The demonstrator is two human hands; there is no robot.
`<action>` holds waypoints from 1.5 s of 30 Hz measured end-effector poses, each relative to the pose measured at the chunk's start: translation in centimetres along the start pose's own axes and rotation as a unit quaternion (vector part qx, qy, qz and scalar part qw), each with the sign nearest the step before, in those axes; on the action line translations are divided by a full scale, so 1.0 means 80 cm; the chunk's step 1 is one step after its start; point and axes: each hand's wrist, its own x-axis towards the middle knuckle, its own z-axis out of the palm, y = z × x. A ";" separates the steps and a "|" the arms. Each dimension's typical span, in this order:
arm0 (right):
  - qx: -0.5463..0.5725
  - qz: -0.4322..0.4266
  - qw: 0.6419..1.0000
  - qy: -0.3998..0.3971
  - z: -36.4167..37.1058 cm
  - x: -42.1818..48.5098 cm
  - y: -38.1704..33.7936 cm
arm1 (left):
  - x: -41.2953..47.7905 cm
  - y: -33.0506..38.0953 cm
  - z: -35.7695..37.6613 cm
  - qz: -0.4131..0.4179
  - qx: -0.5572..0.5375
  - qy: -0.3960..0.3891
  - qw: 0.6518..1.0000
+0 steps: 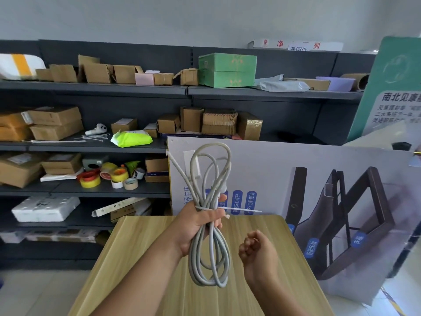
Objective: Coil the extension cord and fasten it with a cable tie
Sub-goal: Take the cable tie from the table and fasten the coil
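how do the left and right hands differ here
The left hand grips the coiled cord at the cable tie; the right hand holds nothing, its fingers curled. The left hand is raised higher; the right hand sits lower, beside the cord's bottom loops. Both are bare, over the wooden table.

green sign (392, 87) 南北见康, perhaps 净 on box (296, 44)

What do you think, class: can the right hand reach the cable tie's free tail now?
Probably yes. The right hand holds nothing and sits below the cable tie, whose tail sticks out clear of the cord in the left hand; nothing shows between them.
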 end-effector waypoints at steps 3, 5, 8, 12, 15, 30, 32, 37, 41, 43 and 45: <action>0.110 0.155 0.981 -0.037 -0.001 0.024 0.000 | -0.001 0.005 -0.007 0.002 -0.018 -0.007 1.000; 0.181 0.164 0.966 -0.091 0.003 0.038 -0.010 | -0.002 0.007 -0.010 -0.003 -0.044 -0.021 0.999; 0.239 0.138 0.939 -0.205 0.019 0.044 -0.025 | -0.004 0.008 -0.015 -0.016 -0.081 -0.042 0.996; 0.244 0.112 0.922 -0.278 0.031 0.039 -0.033 | -0.004 0.009 -0.020 -0.020 -0.092 -0.032 0.995; 0.183 0.085 0.936 -0.288 0.039 0.026 -0.042 | -0.001 0.009 -0.018 -0.006 -0.100 0.010 0.995; -0.027 -0.054 0.961 -0.269 0.090 -0.070 -0.055 | -0.013 0.002 0.001 -0.004 -0.193 -0.035 0.981; -0.028 -0.056 0.961 -0.270 0.092 -0.074 -0.056 | -0.016 0.003 0.001 -0.005 -0.204 -0.042 0.978; -0.044 -0.054 0.962 -0.265 0.093 -0.081 -0.055 | -0.022 0.012 0.004 -0.014 -0.184 -0.036 0.982; -0.040 -0.048 0.965 -0.254 0.093 -0.084 -0.057 | -0.024 0.013 0.007 -0.018 -0.180 -0.028 0.983; -0.035 -0.045 0.965 -0.257 0.093 -0.087 -0.058 | -0.025 0.012 0.008 -0.023 -0.181 -0.025 0.983; -0.035 -0.046 0.965 -0.257 0.091 -0.089 -0.059 | -0.027 0.013 0.012 -0.027 -0.177 -0.016 0.984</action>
